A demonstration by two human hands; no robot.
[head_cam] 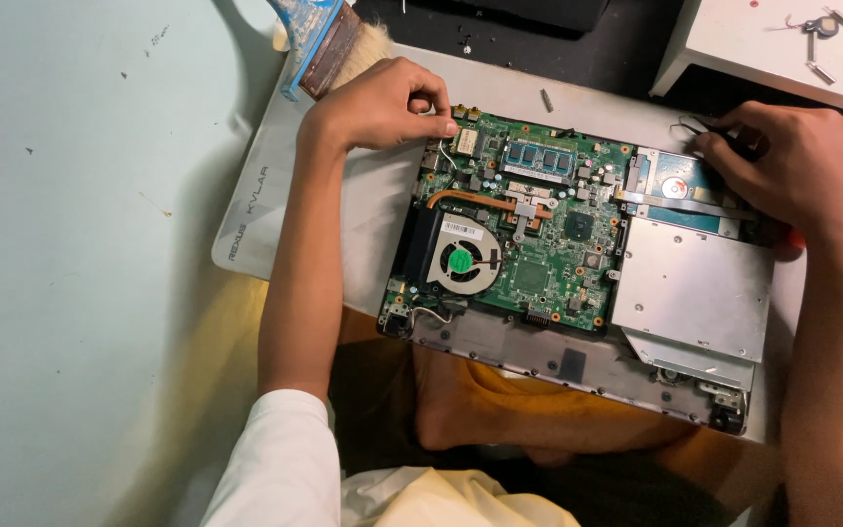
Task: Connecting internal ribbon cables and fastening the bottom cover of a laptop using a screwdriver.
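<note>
Nearest the camera: a white sleeve and pale yellow cloth are seen at the bottom edge, with crossed legs in dark and orange fabric beneath the work.
Opened laptop: laid with its insides upward on a grey mat, its near edge resting over the lap; the metal frame is exposed along the front.
Green circuit board: seated in the left and middle part of the chassis, with a copper heat pipe across it.
Cooling fan: round, with a green centre label, set in the board's near-left corner.
Memory module: a blue-green strip placed near the board's far edge.
Silver drive cover: a flat metal plate filling the right part of the chassis.
Left hand: rested on the far-left corner of the board; the fingers are curled and the thumb and forefinger are pinched together at the board's edge, though what is pinched, if anything, is too small to be told.
Right hand: laid over the far-right corner, beside the blue drive bay; the fingers are bent downward and closed, and whether something is gripped cannot be told.
Brush: with a blue ferrule and pale bristles, left on the mat just beyond the left hand.
White stand: placed at the far right, with small screws scattered on it.
</note>
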